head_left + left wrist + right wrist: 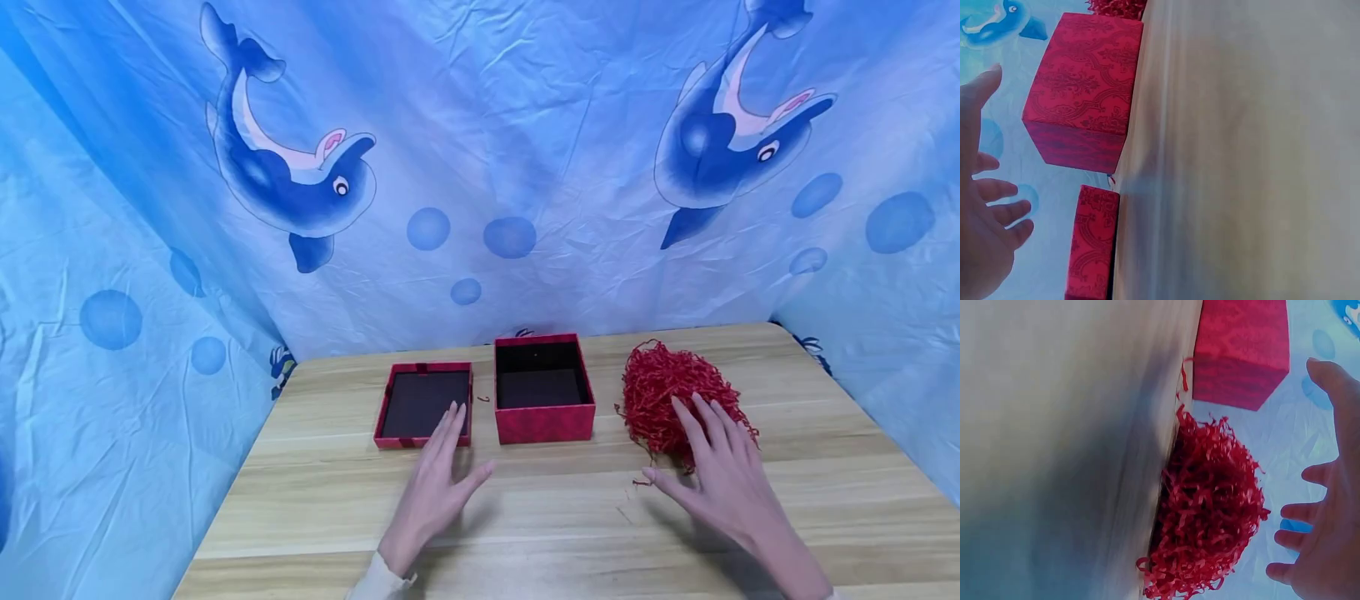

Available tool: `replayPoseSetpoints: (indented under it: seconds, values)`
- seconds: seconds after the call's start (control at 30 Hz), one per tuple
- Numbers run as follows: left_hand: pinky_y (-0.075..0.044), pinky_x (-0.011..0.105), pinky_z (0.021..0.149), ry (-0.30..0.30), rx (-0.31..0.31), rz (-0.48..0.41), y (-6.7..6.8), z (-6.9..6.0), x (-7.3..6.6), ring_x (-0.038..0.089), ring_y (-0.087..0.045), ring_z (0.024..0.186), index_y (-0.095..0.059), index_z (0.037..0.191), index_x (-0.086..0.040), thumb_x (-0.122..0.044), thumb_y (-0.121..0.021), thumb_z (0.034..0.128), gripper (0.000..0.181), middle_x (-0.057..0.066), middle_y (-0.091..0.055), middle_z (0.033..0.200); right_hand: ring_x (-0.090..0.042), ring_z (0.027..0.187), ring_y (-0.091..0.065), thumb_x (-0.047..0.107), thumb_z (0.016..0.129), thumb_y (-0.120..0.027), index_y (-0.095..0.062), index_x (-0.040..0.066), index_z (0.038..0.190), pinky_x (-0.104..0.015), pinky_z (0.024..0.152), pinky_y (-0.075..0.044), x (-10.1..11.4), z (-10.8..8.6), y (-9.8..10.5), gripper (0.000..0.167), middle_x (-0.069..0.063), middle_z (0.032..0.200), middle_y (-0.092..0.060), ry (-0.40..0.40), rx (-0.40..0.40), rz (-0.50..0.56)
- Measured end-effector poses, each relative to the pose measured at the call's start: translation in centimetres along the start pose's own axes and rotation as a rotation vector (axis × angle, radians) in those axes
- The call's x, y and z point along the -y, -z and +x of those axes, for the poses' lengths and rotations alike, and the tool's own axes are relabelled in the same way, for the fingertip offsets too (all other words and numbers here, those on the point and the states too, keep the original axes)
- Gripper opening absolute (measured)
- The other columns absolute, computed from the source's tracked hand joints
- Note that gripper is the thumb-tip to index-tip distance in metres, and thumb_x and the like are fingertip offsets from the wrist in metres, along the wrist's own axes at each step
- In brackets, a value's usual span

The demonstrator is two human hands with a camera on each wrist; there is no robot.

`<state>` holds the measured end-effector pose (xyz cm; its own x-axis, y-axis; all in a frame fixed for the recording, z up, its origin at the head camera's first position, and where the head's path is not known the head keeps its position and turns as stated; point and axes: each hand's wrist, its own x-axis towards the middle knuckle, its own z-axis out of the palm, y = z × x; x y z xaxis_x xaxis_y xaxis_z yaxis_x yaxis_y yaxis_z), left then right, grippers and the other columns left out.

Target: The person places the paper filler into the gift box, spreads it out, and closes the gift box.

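Note:
A red patterned gift box (545, 425) with a black interior stands upright near the back middle of the table. To its left lies the box lid (427, 400), inside facing up, with a black lining. A heap of red shredded paper (663, 379) sits to the right of the box. My left hand (431, 500), fingers extended, hovers in front of the lid and holds nothing. Over the near side of the shredded paper is my right hand (723, 487), its fingers spread. In the right wrist view, a gap separates those fingers (1300, 512) from the paper heap (1210, 506).
All of this rests on a light wood-grain table (300, 500). Loose red paper strands (641, 482) lie by the heap, and another strand (483, 399) lies between lid and box. Behind the table hangs a blue cloth (465, 125) printed with dolphins and bubbles.

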<state>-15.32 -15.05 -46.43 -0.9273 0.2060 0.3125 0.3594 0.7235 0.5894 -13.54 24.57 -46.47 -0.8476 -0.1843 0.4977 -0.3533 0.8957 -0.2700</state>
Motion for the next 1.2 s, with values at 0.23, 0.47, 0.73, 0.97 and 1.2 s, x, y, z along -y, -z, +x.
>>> replayPoseSetpoints:
  seconds: [0.23,0.47,0.73,0.97,1.2]
  values:
    - [-0.032,0.062,0.117,0.046,-0.008,-0.141,-0.4,1.8,-0.5,0.033,-0.031,0.151,-0.031,0.165,-0.022,-0.058,-0.069,0.0944,0.088,-0.001,-0.028,0.168,-0.058,0.137,-0.031,0.06,0.08,-0.08,-0.032,0.006,0.161,-0.083,0.098,-0.026,-1.2,0.9,-0.1,0.109,-0.033,0.155,-0.033,-0.029,-0.008,0.016]
    - [-0.034,0.058,0.117,0.015,-0.005,-0.186,-1.1,3.2,-0.7,0.028,-0.032,0.151,-0.032,0.164,-0.019,-0.062,-0.068,0.0934,0.09,-0.001,-0.031,0.167,-0.064,0.134,-0.03,0.055,0.081,-0.082,-0.03,0.004,0.161,-0.084,0.097,-0.027,-2.0,1.7,-0.5,0.107,-0.035,0.154,-0.031,-0.078,-0.003,0.039]
    - [-0.031,0.064,0.116,0.021,-0.011,-0.214,-1.9,4.3,-0.2,0.036,-0.032,0.15,-0.035,0.163,-0.012,-0.056,-0.071,0.0936,0.089,0.01,-0.035,0.166,-0.066,0.13,-0.031,0.053,0.076,-0.086,-0.03,0.003,0.16,-0.084,0.096,-0.029,-3.3,2.6,-1.0,0.112,-0.037,0.153,-0.03,-0.101,-0.005,0.029]
    - [-0.032,0.064,0.116,0.07,0.009,-0.246,-2.3,5.0,0.1,0.034,-0.032,0.151,-0.035,0.163,-0.014,-0.057,-0.072,0.0922,0.091,0.006,-0.034,0.166,-0.066,0.131,-0.031,0.051,0.074,-0.088,-0.029,0.002,0.16,-0.084,0.095,-0.029,-4.1,3.2,-1.3,0.115,-0.036,0.155,-0.028,-0.114,0.02,0.027]
    - [-0.036,0.067,0.112,0.107,0.036,-0.311,-2.8,5.6,-0.1,0.038,-0.035,0.149,-0.032,0.165,-0.017,-0.057,-0.074,0.0911,0.094,0.009,-0.035,0.165,-0.067,0.132,-0.028,0.052,0.074,-0.088,-0.024,0.004,0.162,-0.086,0.094,-0.028,-4.4,3.9,-1.5,0.119,-0.037,0.155,-0.025,-0.147,0.05,0.027]
